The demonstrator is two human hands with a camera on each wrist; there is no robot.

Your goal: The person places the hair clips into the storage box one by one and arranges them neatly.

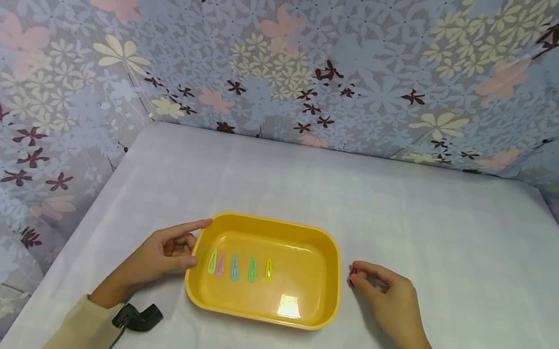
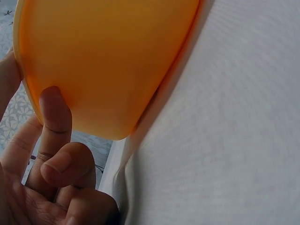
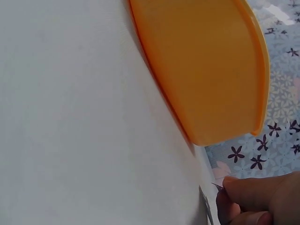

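A yellow plastic tray (image 1: 303, 282) lies on the white cloth, with several snap hair clips (image 1: 235, 267) standing in a row in its left half: pale yellow-green, pink, blue, green and yellow. At its left end, my left hand (image 1: 161, 254) holds the rim with thumb and index finger; another finger (image 2: 55, 110) presses the outer wall. Just right of the tray, my right hand (image 1: 393, 305) pinches a small red hair clip (image 1: 353, 276) between thumb and fingertips. Most of that clip is hidden; a thin dark tip (image 3: 216, 186) sticks out in the right wrist view.
White cloth (image 1: 332, 189) covers the table around the tray. Flowered fabric (image 1: 299, 49) hangs behind the table and along both sides. Black wrist cameras (image 1: 138, 317) sit at the beige sleeves (image 1: 82, 329). Light glints on the tray's floor at lower right.
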